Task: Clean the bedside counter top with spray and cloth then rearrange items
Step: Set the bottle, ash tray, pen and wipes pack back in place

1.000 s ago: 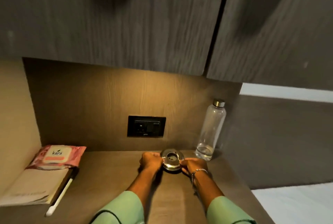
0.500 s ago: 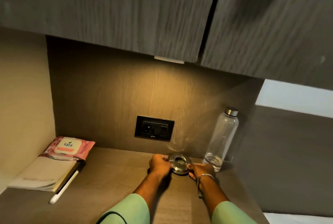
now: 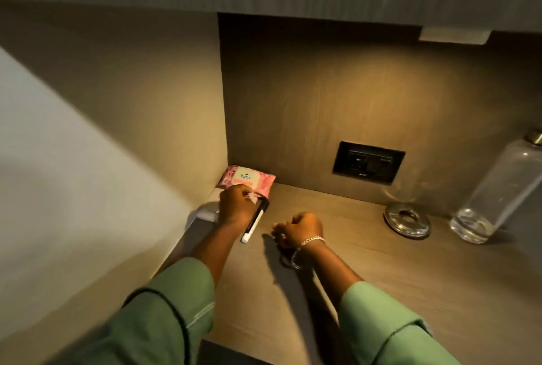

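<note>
A pink wipes pack (image 3: 249, 179) lies in the back left corner of the wooden counter (image 3: 396, 291), on top of a pale notebook (image 3: 205, 212). My left hand (image 3: 234, 203) rests on the notebook and pinches the pack's near edge. A white pen with a black cap (image 3: 254, 225) lies just right of that hand. Over the counter's middle, to the right of the pen, is my right hand (image 3: 299, 228), fingers curled and holding nothing. The round metal dish (image 3: 407, 220) sits alone at the back right, next to a clear bottle (image 3: 498, 188).
A black wall socket (image 3: 368, 165) is set in the back panel. Dark cabinets hang low overhead, with a lamp strip (image 3: 454, 35) beneath them. A wall panel closes the left side. Bare counter lies between my forearms and to their right.
Both hands let go of the metal dish and moved left. My left hand now pinches the wipes pack. The view swung left and down.
</note>
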Available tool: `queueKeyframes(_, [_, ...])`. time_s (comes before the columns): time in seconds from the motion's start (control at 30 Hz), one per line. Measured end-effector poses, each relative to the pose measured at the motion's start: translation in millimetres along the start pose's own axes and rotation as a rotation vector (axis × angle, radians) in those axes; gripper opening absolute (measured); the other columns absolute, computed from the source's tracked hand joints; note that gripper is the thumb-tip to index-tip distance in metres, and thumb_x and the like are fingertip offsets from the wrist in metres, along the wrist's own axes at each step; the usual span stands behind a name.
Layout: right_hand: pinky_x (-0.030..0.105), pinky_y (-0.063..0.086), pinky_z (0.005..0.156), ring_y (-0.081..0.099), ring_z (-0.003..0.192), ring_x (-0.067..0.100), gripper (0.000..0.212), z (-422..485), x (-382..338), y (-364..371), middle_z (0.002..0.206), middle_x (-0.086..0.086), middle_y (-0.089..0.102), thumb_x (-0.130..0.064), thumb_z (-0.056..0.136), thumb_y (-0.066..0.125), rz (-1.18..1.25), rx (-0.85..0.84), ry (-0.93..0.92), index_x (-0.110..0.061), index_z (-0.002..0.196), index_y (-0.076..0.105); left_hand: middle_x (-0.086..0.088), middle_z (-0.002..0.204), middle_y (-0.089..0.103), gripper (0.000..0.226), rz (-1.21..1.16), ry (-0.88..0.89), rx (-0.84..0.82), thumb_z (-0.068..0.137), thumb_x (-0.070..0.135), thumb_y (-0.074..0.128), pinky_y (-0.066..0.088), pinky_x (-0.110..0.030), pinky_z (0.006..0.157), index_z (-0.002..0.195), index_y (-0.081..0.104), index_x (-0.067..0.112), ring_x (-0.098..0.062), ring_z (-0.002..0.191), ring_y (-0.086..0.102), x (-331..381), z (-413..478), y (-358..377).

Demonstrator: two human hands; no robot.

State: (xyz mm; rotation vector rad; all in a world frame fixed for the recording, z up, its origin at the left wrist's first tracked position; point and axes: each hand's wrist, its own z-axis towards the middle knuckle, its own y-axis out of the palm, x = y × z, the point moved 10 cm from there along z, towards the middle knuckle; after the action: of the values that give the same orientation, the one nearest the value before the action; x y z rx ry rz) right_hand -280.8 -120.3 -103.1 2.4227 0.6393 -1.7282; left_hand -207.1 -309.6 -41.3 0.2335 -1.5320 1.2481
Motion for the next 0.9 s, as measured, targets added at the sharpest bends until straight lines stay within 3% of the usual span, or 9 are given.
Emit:
queueKeyframes(0.1, [0.045, 0.063, 0.064, 0.074, 0.068, 0.031, 0.022, -1.5, -6.7, 40.9, 0.074, 0.016, 0.074, -0.021, 0.068, 0.085, -0.219, 0.026, -0.015, -0.007, 0.067, 0.069, -0.012, 0.123, 0.066, 0.032, 0.171, 0.033, -0.067, 0.084, 0.003, 0.057, 0.051, -0.038, 0.096, 0.114, 0.066, 0.009, -0.031, 0.114, 0.061, -36.0, 0.5, -23.1])
queueKeyframes(0.3, [0.042, 0.063, 0.069, 0.073, 0.076, 0.026, 0.042, 20.5, -13.8, 63.4, 0.083, 0.009, 0.074, -0.033, 0.051, 0.091, -0.454, 0.065, -0.024, -0.012, 0.081, 0.070, -0.010, 0.117, 0.067, 0.032, 0.304, 0.184, -0.142, 0.080, 0.011, 0.070, 0.057, -0.033, 0.086, 0.112, 0.066, 0.010, -0.027, 0.108, 0.064, -59.0, -10.5, -24.6])
queueKeyframes(0.37, [0.037, 0.062, 0.067, 0.071, 0.075, 0.025, 0.038, 25.4, -18.3, 62.2, 0.083, 0.008, 0.072, -0.034, 0.050, 0.090, -0.521, 0.087, -0.031, -0.015, 0.074, 0.067, -0.010, 0.115, 0.067, 0.031, 0.331, 0.246, -0.138, 0.079, 0.011, 0.071, 0.055, -0.032, 0.086, 0.110, 0.067, 0.010, -0.025, 0.107, 0.062, -54.2, -10.2, -22.5])
queueKeyframes(0.47, [0.028, 0.051, 0.052, 0.062, 0.066, 0.019, 0.039, 25.2, -21.3, 50.9, 0.074, 0.003, 0.063, -0.036, 0.057, 0.088, -0.576, 0.117, -0.049, -0.021, 0.063, 0.052, -0.009, 0.111, 0.068, 0.028, 0.350, 0.297, -0.150, 0.077, 0.013, 0.073, 0.055, -0.032, 0.083, 0.105, 0.068, 0.011, -0.024, 0.103, 0.063, -49.4, -9.5, -18.6])
queueKeyframes(0.53, [0.030, 0.052, 0.052, 0.061, 0.065, 0.018, 0.037, 22.6, -18.8, 22.0, 0.072, 0.003, 0.061, -0.038, 0.062, 0.086, -0.588, 0.174, -0.059, -0.021, 0.066, 0.054, -0.009, 0.108, 0.068, 0.027, 0.327, 0.310, -0.172, 0.076, 0.016, 0.075, 0.053, -0.030, 0.078, 0.102, 0.068, 0.012, -0.024, 0.100, 0.065, -49.6, -7.2, -12.6])
queueKeyframes(0.6, [0.035, 0.059, 0.061, 0.065, 0.070, 0.020, 0.033, 22.6, -15.2, -21.7, 0.077, 0.005, 0.067, -0.039, 0.066, 0.084, -0.581, 0.248, -0.054, -0.018, 0.073, 0.060, -0.008, 0.105, 0.069, 0.025, 0.307, 0.321, -0.192, 0.076, 0.017, 0.074, 0.051, -0.027, 0.075, 0.100, 0.068, 0.013, -0.024, 0.095, 0.066, -52.4, -3.0, -9.4])
queueKeyframes(0.77, [0.031, 0.050, 0.062, 0.067, 0.082, 0.025, 0.035, 25.8, -18.7, -141.3, 0.087, 0.007, 0.070, -0.041, 0.072, 0.080, -0.641, 0.447, 0.021, -0.011, 0.084, 0.069, -0.008, 0.100, 0.069, 0.017, 0.298, 0.393, -0.182, 0.076, 0.010, 0.070, 0.049, -0.029, 0.077, 0.092, 0.069, 0.015, -0.024, 0.094, 0.064, -52.7, 3.5, -4.2])
queueKeyframes(0.9, [0.023, 0.039, 0.047, 0.058, 0.062, 0.016, 0.033, 34.9, -19.5, -168.7, 0.076, 0.005, 0.065, -0.037, 0.075, 0.080, -0.628, 0.481, 0.034, -0.013, 0.070, 0.059, -0.007, 0.098, 0.067, 0.015, 0.288, 0.386, -0.183, 0.077, 0.010, 0.071, 0.045, -0.024, 0.073, 0.090, 0.066, 0.016, -0.024, 0.096, 0.063, -56.3, 5.7, -1.1])
